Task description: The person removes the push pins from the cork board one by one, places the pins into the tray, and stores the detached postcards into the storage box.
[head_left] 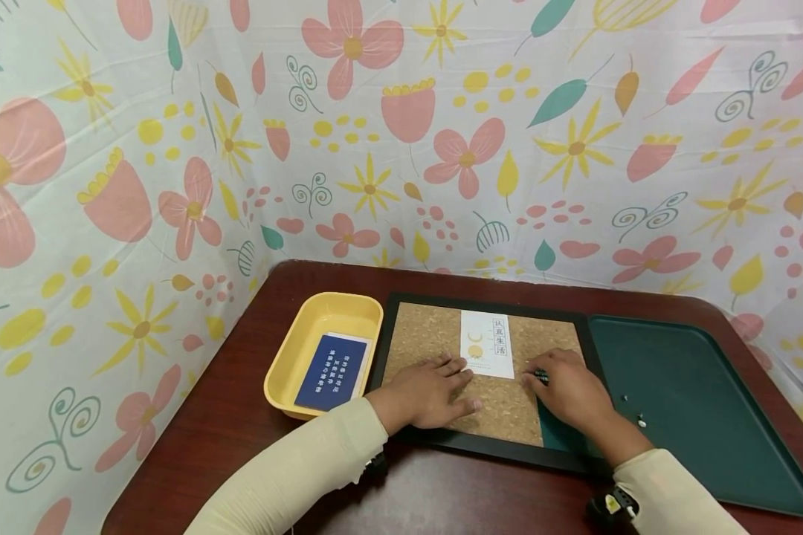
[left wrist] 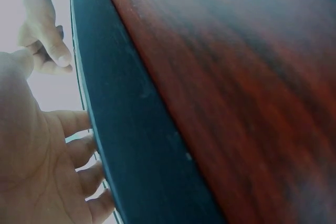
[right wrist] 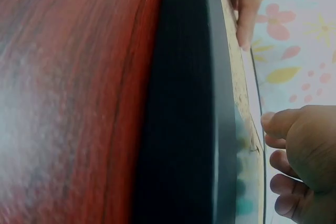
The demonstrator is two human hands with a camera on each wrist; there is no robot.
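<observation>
A white card [head_left: 487, 343] with printed characters and yellow moon shapes lies on a cork board [head_left: 424, 334] in a black frame [head_left: 471, 444]. My left hand [head_left: 431, 394] rests flat on the cork, its fingertips at the card's lower left edge. Right of the card, my right hand [head_left: 569, 390] is over the cork with curled fingers [right wrist: 286, 184]. A small dark object [head_left: 541, 376] shows between its thumb and fingers; its kind is hard to make out. In the left wrist view, the left fingers [left wrist: 79, 150] reach over the frame's edge.
A yellow bin [head_left: 277, 379] holding blue cards [head_left: 331, 371] stands left of the frame. To the right is a dark green tray [head_left: 709, 416] with several small pins, one of them a white-headed pin [head_left: 642, 421]. Teal backing [head_left: 554, 431] shows beside the cork's lower right edge.
</observation>
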